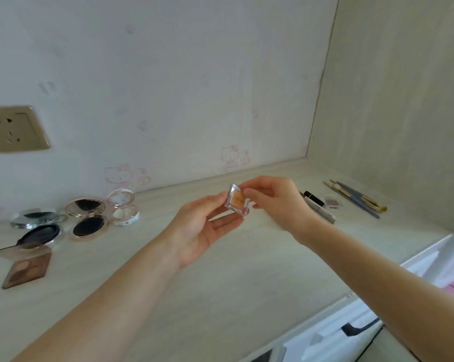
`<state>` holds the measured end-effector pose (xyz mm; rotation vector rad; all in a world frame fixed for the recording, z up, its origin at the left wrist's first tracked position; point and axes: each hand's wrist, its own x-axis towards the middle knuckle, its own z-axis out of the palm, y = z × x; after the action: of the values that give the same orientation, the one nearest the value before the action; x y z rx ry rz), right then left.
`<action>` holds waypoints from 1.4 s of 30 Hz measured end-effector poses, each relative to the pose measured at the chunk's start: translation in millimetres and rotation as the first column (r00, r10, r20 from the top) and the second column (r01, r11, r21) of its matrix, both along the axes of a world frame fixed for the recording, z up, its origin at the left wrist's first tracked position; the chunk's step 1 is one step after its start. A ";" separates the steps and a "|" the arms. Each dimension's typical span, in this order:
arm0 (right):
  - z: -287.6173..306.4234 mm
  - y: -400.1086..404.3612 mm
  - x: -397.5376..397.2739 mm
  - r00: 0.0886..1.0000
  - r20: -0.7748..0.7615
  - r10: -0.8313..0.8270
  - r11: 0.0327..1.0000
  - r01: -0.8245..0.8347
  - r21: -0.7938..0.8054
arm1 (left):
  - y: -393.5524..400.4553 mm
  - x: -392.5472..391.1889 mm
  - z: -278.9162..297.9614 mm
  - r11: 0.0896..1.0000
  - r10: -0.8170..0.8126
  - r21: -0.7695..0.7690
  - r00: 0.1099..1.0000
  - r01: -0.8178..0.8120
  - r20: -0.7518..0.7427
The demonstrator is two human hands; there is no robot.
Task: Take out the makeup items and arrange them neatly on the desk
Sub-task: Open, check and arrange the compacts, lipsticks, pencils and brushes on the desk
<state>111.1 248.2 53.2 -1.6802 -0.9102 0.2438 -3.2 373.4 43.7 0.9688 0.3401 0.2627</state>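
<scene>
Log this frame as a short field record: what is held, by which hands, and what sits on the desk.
held: small clear square case with orange powder
left hand: cradles it
right hand: pinches its top edge
desk left: three open round compacts, open brown eyeshadow palette
desk right: thin brushes, black tube

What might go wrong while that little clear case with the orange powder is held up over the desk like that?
The small clear square case of orange powder is only pinched at its edges by the left hand and right hand, so it could slip and crack on the pale wooden desk. The round compacts nearby lie open, so careless placing might smudge them.
</scene>
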 end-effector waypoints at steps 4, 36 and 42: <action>-0.4 13.0 -38.5 0.990 0.097 0.098 0.993 -0.092 -0.070 | 6.3 -48.7 -3.9 0.997 0.022 -0.071 1.000 -0.022 0.005; -29.7 91.6 -172.4 0.938 0.101 0.331 0.888 -0.273 -0.371 | 56.5 -198.1 -53.0 0.918 0.331 0.232 0.943 -0.322 -0.001; -31.3 92.7 -170.9 0.931 0.071 0.358 0.893 -0.320 -0.316 | 58.6 -198.7 -55.1 0.895 0.367 0.271 0.930 -0.354 0.003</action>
<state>-59.8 340.9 21.8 -1.8201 -1.3194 0.5398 -202.0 432.0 -11.4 1.1768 0.5408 0.6394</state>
